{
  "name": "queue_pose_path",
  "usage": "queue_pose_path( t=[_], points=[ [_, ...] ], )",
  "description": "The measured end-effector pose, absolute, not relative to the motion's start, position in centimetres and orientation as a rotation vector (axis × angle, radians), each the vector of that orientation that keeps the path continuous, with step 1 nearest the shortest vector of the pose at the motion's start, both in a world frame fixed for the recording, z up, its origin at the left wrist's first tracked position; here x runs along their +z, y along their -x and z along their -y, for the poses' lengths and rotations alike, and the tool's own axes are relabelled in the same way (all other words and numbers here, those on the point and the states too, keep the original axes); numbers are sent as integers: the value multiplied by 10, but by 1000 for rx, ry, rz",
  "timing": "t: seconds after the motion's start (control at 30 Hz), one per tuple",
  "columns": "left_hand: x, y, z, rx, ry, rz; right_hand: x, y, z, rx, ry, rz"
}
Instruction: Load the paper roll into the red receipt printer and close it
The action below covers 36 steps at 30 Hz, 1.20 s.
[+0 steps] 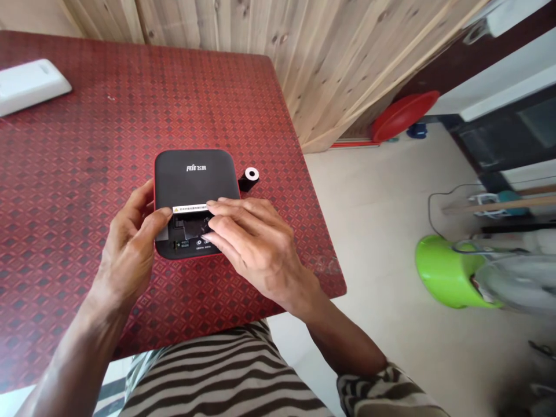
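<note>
A flat black receipt printer (195, 179) with a red rim and white lettering on its lid lies on the red patterned table. Across its front half runs a white label strip with a warning mark, and below that is a dark opening (191, 226). My left hand (132, 240) grips the printer's left side, thumb on top beside the strip. Over the front right part, my right hand (256, 243) has its fingers bent onto the strip's end and the opening's edge; what lies under them is hidden. Behind the printer's right side rests a small paper roll (251, 177), black outside with a white end.
The table (95, 139) ends at a rounded right edge. A white device (32, 84) lies at its far left. Wooden panelling (208, 26) stands behind. On the floor to the right are a green tub (447, 272), a red basin (403, 116) and cables.
</note>
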State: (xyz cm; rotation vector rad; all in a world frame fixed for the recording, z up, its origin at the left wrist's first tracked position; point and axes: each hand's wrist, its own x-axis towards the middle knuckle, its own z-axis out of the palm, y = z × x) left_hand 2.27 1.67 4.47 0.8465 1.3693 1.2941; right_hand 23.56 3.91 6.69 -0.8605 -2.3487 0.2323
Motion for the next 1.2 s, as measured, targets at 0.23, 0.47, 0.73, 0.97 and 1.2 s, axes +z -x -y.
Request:
queue_pose_path(
  t=[0.23,0.47,0.73,0.97,1.2],
  points=[
    [52,-17,4,1347,-787,-1375,65,-259,-36,390,1024,1980],
    [55,-23,9,1347,-775,-1441,41,-271,-38,505,1228,1785],
    [58,-35,4,1443,-634,-1444,40,-286,-51,473,1301,1776],
    [58,-39,-4,1526,-597,-1387,47,-278,-57,440,1207,1750],
    [45,-28,3,1479,-737,-1320,74,-249,-75,362,866,2150]
  ],
)
